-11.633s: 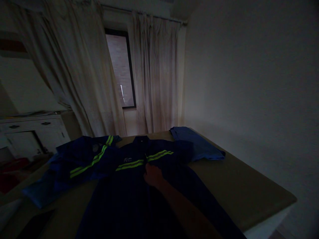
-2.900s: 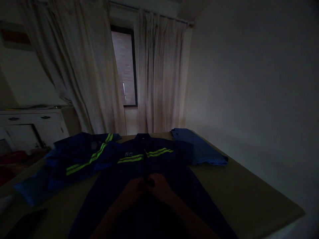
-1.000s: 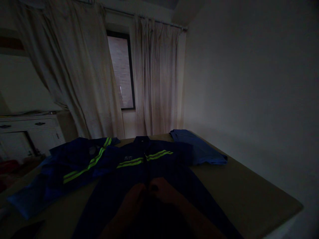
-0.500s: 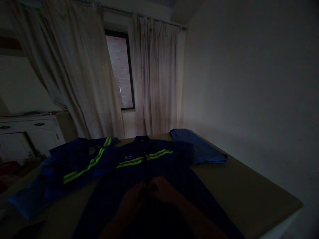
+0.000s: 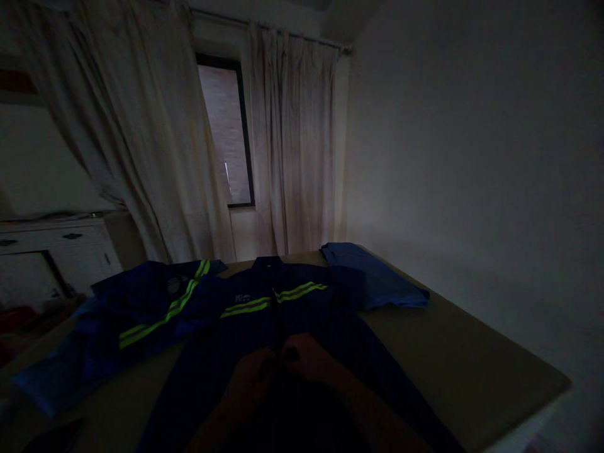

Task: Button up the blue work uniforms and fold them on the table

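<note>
A dark blue work shirt (image 5: 264, 314) with lime reflective stripes lies flat, front up, on the table (image 5: 462, 371) in dim light. My left hand (image 5: 252, 374) and my right hand (image 5: 302, 355) meet on the shirt's front closure below the stripes. Both have their fingers closed in a pinch on the front placket. What the fingertips hold is too dark to make out beyond the cloth. My forearms run down to the bottom edge.
A second striped blue garment (image 5: 141, 302) lies crumpled at the left. A folded lighter blue cloth (image 5: 372, 280) sits at the back right. Pale curtains (image 5: 292, 145) flank a window (image 5: 224, 132); a white dresser (image 5: 51, 251) stands left. The table's right corner (image 5: 561, 380) is near.
The hands stay together on the shirt front, shifting only slightly lower since a second ago. Much earlier only the right hand rested higher, near the stripes.
</note>
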`<action>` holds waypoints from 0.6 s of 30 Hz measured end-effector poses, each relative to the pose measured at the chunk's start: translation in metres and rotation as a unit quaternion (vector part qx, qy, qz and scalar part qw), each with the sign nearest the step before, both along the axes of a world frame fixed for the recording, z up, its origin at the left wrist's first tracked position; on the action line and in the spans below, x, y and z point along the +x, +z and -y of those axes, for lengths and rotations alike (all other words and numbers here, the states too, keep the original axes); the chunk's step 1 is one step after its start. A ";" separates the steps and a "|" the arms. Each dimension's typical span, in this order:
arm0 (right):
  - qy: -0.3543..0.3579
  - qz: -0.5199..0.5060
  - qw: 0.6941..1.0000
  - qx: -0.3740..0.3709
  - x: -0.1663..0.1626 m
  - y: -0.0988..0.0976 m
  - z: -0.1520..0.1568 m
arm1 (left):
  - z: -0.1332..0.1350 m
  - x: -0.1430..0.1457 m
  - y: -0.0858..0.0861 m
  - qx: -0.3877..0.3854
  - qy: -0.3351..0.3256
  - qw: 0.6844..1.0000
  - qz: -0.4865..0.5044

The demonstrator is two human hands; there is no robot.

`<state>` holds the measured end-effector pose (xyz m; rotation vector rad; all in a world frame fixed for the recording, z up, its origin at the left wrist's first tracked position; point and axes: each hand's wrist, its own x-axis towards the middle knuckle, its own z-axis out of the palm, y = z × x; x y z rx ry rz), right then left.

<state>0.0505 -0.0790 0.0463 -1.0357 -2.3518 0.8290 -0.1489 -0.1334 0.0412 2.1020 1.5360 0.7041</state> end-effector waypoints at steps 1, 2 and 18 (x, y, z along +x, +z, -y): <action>-0.005 0.005 1.000 0.004 0.000 0.000 0.000 | 0.001 0.001 0.002 -0.002 0.002 1.000 0.012; -0.009 0.007 1.000 0.010 0.000 0.000 0.001 | 0.002 0.002 0.004 -0.003 0.003 1.000 0.024; -0.003 -0.014 1.000 0.009 0.000 -0.002 0.000 | -0.005 -0.001 -0.006 -0.060 0.016 0.991 0.121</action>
